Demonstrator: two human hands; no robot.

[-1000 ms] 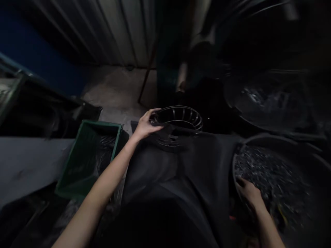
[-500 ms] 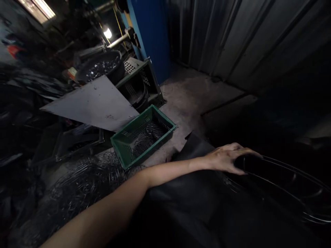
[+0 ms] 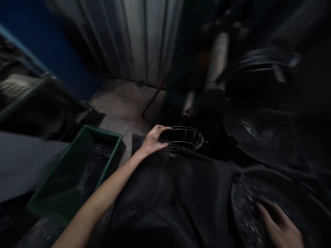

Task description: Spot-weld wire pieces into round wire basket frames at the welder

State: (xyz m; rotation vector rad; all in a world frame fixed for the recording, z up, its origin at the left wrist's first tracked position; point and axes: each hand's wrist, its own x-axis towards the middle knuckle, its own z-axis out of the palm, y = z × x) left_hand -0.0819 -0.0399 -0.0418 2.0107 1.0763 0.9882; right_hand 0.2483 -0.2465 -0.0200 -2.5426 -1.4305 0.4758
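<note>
My left hand is stretched forward and wrapped round the near rim of a round black wire fan guard, which rests at the far edge of the dark cloth over my lap. My right hand lies low at the right, fingers in a dark round basin filled with small shiny metal pieces. That hand is blurred by motion and its fingers are hard to read.
A green plastic crate with wire inside sits on the floor at my left. Corrugated metal wall stands behind. Dark round tubs and machinery fill the right. A grey sheet lies at the far left.
The view swung left and back to the front. My left hand kept its hold on the wire guard. My right hand stayed in the basin at the lower right.
</note>
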